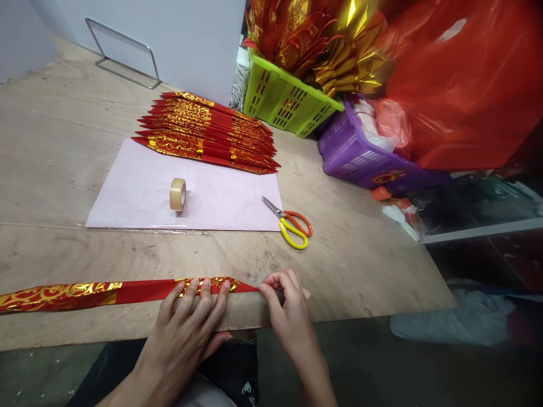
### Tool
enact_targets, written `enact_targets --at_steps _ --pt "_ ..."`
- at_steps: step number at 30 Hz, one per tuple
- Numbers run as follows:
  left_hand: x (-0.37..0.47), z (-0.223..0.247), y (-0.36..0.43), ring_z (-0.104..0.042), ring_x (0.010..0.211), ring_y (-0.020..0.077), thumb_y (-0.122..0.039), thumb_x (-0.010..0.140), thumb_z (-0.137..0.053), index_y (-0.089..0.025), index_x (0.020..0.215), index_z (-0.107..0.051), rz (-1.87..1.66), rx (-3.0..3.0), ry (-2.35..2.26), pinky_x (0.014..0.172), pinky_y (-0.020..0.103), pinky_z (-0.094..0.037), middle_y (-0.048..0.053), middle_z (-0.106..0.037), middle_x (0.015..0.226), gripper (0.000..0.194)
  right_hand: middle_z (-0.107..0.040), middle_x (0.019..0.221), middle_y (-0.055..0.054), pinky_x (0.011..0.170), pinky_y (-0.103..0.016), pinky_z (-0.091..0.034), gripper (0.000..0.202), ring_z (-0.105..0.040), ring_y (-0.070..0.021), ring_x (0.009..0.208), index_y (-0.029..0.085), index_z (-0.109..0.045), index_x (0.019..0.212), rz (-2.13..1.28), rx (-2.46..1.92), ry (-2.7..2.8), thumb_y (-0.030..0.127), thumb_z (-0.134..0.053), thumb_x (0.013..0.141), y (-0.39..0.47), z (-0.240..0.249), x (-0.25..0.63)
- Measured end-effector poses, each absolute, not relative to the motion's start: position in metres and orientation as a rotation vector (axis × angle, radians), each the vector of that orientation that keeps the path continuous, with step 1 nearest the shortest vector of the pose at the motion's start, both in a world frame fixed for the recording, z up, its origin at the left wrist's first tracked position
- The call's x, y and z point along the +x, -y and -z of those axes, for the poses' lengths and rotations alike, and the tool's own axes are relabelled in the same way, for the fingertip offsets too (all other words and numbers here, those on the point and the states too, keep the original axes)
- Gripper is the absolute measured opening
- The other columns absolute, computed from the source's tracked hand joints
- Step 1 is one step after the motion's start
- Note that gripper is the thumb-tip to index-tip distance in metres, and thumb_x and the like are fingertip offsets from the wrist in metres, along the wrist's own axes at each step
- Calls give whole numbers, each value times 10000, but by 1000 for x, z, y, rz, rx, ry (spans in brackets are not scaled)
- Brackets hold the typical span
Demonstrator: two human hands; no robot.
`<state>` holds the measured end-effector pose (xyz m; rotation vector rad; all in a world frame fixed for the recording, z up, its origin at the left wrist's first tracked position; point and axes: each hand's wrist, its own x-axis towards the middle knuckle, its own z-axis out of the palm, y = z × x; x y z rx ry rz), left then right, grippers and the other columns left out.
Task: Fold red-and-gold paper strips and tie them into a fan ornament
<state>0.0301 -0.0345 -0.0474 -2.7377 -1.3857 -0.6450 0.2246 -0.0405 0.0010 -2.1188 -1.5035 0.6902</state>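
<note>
A long folded red strip with gold patterns (144, 290) lies along the table's front edge, its pointed tip to the right. My left hand (186, 322) rests on it with fingers spread, pressing it to the wood, the thumb below the edge. My right hand (286, 299) pinches the pointed tip between thumb and index finger. Beyond them, a roll of tape (177, 194) stands on a pale pink sheet (224, 198). Scissors with orange and yellow handles (289, 222) lie at the sheet's right corner, blades slightly apart. A stack of folded red and gold strips (207, 133) covers the sheet's far edge.
A green basket (288, 99) with red and gold decorations stands at the back, beside a purple basket (360, 152) holding plastic bags. A bent metal wire stand (127, 53) is at the back left. The wooden table (360, 260) ends close in front of me.
</note>
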Motion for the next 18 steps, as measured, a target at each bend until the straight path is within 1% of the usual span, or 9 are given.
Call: enact_targets --at_steps 3,5,7,9,11,12,13,15,18 --pt "30 50 34 -536 1105 288 -542 962 -337 -204 1225 -645 664 -2732 1362 1064 452 -276 130 -666 1111 528 -580 837 16 867 -360 -266 123 -550 -196 882 206 -570 750 -639 -2183 1392 258 -653 824 31 6 207" --pt "31 51 34 -540 1098 288 -542 961 -341 -201 1233 -629 670 -2726 1349 1059 452 -278 125 -666 1108 523 -586 815 12 853 -370 -268 143 -549 -212 887 200 -569 709 -615 -2234 1366 238 -686 781 27 10 205" --pt "31 51 35 -546 1085 290 -548 953 -363 -192 1249 -600 680 -2727 1337 1043 450 -293 123 -663 1113 520 -594 791 3 842 -386 -276 142 -550 -225 871 199 -561 676 -598 -2259 1363 217 -667 770 27 10 208" --pt "29 49 37 -537 1100 306 -551 944 -386 -158 1258 -564 701 -2736 1313 1014 446 -325 140 -648 1143 534 -605 788 -9 837 -401 -298 96 -552 -231 849 205 -566 698 -571 -2228 1355 212 -609 783 29 5 207" --pt "25 44 39 -511 1148 324 -543 940 -403 -113 1260 -518 774 -2769 1297 988 442 -365 170 -617 1188 549 -617 843 -28 821 -393 -348 63 -560 -228 853 215 -577 793 -606 -2109 1326 236 -531 831 30 -1 198" --pt "23 41 38 -500 1168 323 -523 942 -411 -103 1262 -488 840 -2811 1307 978 438 -389 181 -598 1208 534 -619 876 -34 803 -377 -380 88 -568 -219 852 220 -574 860 -669 -2020 1304 259 -495 862 30 -3 189" --pt "20 37 37 -496 1180 311 -484 947 -418 -105 1266 -453 926 -2865 1349 968 430 -418 187 -577 1225 497 -618 900 -37 780 -355 -410 120 -578 -207 846 225 -561 926 -764 -1919 1286 285 -463 892 29 -5 178" --pt "14 28 33 -500 1187 271 -345 952 -416 -130 1277 -377 1124 -2967 1502 936 404 -477 190 -532 1245 391 -615 896 -28 732 -314 -450 152 -597 -182 815 233 -522 994 -972 -1735 1256 329 -423 929 25 -4 153" --pt "7 15 25 -497 1203 232 -127 901 -376 -162 1233 -332 1298 -2966 1767 906 373 -523 189 -482 1219 337 -608 842 -14 683 -288 -467 136 -606 -166 760 232 -488 951 -1081 -1639 1236 336 -401 935 18 6 123"
